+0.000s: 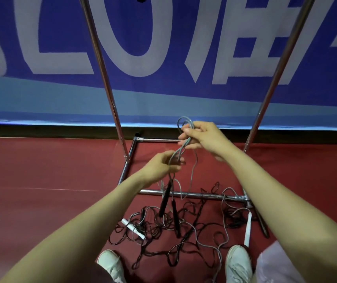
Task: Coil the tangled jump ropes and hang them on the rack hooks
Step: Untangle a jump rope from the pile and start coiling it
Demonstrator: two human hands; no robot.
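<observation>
At the foot of the blue banner [163, 37], on the red floor [41, 170], stands the chrome rack [102, 64]. Only its uprights and base bars show from here; the hooks are out of sight above.

Across the front bar and down to the person's white shoes [110, 262] sprawls the tangle of ropes [163, 242]. It is mostly thin black cord, with two white handles [247, 229] lying at its edges.

One grey rope [185, 121] is lifted clear and is being coiled. The right hand [202, 137] is closed around a bunch of its loops, which poke out above the fist. Just below, the left hand [159, 166] pinches the lower end of those loops. Two black handles [164, 201] dangle beneath it.

A single grey strand drops from the right hand to the floor, and it looks to cross the front bar into the pile.

That strand is the one I'd mind. Yanked, it would likely snag on the bar or drag black cord up with it. Better to lift it over the bar first, then feed it in slowly. The left hand can measure each new loop to match the others, and the right should not loosen on the bunch. Keeping the handles together at one end should let the coil hang neatly later.
</observation>
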